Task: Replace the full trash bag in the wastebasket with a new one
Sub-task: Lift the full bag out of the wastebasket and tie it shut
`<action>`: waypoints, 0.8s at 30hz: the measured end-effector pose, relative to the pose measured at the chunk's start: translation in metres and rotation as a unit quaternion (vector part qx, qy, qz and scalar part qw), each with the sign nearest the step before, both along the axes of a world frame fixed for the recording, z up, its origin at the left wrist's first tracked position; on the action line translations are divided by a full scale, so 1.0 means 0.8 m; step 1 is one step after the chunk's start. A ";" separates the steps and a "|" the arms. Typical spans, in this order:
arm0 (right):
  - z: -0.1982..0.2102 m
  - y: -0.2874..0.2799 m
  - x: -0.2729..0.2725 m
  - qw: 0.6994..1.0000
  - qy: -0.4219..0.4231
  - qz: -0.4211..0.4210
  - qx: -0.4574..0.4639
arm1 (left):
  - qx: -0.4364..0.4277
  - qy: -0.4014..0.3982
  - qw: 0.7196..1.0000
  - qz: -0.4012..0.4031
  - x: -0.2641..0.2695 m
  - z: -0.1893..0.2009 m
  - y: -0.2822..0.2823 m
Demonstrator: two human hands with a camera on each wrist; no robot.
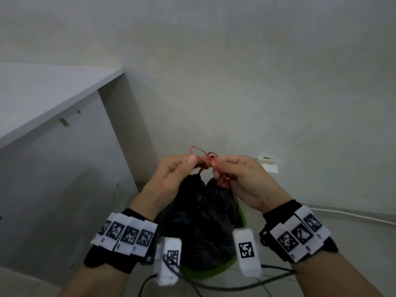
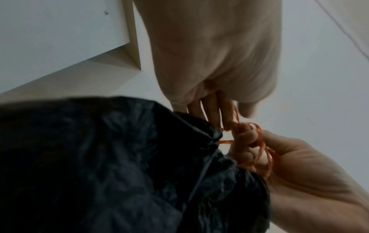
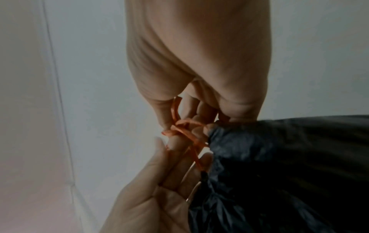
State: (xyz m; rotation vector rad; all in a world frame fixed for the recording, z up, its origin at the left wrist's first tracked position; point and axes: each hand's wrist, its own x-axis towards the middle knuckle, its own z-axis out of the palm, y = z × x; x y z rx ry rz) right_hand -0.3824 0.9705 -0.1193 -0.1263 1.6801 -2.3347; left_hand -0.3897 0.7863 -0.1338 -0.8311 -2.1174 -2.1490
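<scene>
Wastebasket [image 1: 241, 213] mostly hidden, only green rim slivers show at the bag's right side and near edge. Black trash bag [image 1: 203, 221] sits in it, gathered at the top, directly below both hands. Red drawstring [image 1: 206, 160] tangled between the fingertips; can't tell if a knot is formed. Left hand [image 1: 171, 179] pinches the string with thumb and curled fingers. Right hand [image 1: 244, 179] has string looped round curled fingers. White cabinet [image 1: 53, 129] on the left, wall [image 1: 257, 71] beyond. Wrist views blurry.

Trash bag [image 1: 203, 224] in wastebasket [image 1: 205, 273] near centre, shelf unit [image 1: 53, 133] left, wall [image 1: 257, 71] far behind, cables [image 1: 246, 284] on floor nearest.
</scene>
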 end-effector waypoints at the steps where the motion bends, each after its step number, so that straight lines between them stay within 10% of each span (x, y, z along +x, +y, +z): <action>1: -0.001 -0.004 0.000 0.999 0.004 -0.026 0.024 | -0.040 0.020 0.998 0.050 0.002 -0.004 0.003; 15: -0.030 0.084 -0.019 0.964 -0.018 -0.263 0.044 | 0.023 0.011 0.921 0.388 0.002 -0.012 -0.104; 20: -0.080 0.130 -0.019 0.939 -0.005 -0.326 0.112 | -0.098 -0.095 0.918 0.372 -0.022 -0.082 -0.125; 24: -0.095 0.117 -0.012 0.934 0.053 -0.307 0.174 | -0.135 -0.019 0.933 0.333 -0.003 -0.095 -0.091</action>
